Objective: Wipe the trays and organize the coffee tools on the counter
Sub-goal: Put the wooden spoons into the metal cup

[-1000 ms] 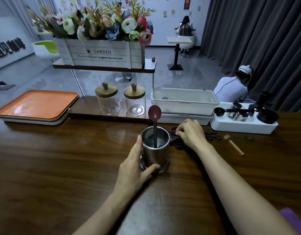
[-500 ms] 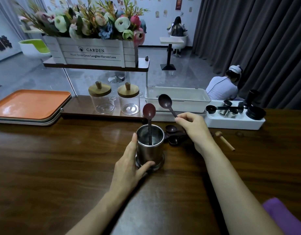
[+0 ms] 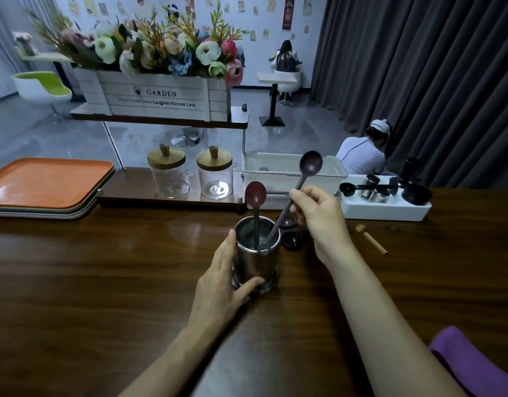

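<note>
My right hand (image 3: pixel 318 216) pinches the handle of a dark wooden spoon (image 3: pixel 310 166) between thumb and fingers, bowl up, with the handle's tip dipped inside the rim of the steel cup (image 3: pixel 255 259). My left hand (image 3: pixel 221 285) wraps the cup's side, thumb near its base, and steadies it on the wooden counter (image 3: pixel 103 282). A reddish spoon (image 3: pixel 255 194) stands in the cup, bowl up.

I judge the sorting to be only partly done: one spoon is in and this one is going in. Some dark scoops (image 3: pixel 291 242) lie just behind the cup. A small wooden-handled tool (image 3: pixel 371 239) lies loose further right. The white tool tray (image 3: pixel 384 209) beyond holds what look like steel cups and black tampers. The stack of trays topped by an orange one (image 3: pixel 46 179) sits well apart at the far left, and I cannot tell whether it has been wiped.

My right hand covers part of the scoops, so I cannot count them. The purple cloth (image 3: pixel 470 365) is cut off at the lower right corner
</note>
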Motion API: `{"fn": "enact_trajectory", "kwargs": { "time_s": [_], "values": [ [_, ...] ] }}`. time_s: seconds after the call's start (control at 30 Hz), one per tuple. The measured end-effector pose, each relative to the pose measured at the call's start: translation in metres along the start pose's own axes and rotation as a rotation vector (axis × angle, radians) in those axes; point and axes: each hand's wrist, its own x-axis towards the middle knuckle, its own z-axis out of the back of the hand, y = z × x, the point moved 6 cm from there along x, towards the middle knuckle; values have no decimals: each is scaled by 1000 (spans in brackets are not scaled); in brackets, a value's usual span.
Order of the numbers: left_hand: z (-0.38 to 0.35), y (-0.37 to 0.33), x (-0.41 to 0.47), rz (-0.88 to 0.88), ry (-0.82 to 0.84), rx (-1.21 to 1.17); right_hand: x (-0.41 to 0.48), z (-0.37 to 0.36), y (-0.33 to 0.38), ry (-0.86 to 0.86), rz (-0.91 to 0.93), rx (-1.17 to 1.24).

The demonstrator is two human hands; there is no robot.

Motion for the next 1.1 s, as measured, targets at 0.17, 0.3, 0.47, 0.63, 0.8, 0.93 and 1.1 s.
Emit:
{"fn": "enact_trajectory", "kwargs": {
  "time_s": [0.17, 0.3, 0.47, 0.63, 0.8, 0.93, 1.1],
  "values": [
    [0, 2, 0, -19, -6, 18, -9, -5, -16, -8, -17, 24],
    [0, 1, 0, -17, -9, 11, -10, -1, -19, -90, -10, 83],
    [0, 1, 1, -19, -12, 31, -18, -7, -26, -22, 45, -157],
    [1, 0, 1, -22, -18, 40, -28, -13, -42, 24, -59, -120],
    [1, 0, 1, -17, -9, 30, -31, -12, -48, 56, -129, -75],
    [-2, 3, 1, 21, 27, 12, -31, -1, -59, 92, -159, -61],
    [-4, 9, 0, 79, 27, 40, -6, 44, -82, 27, -142, -319]
  ]
}}
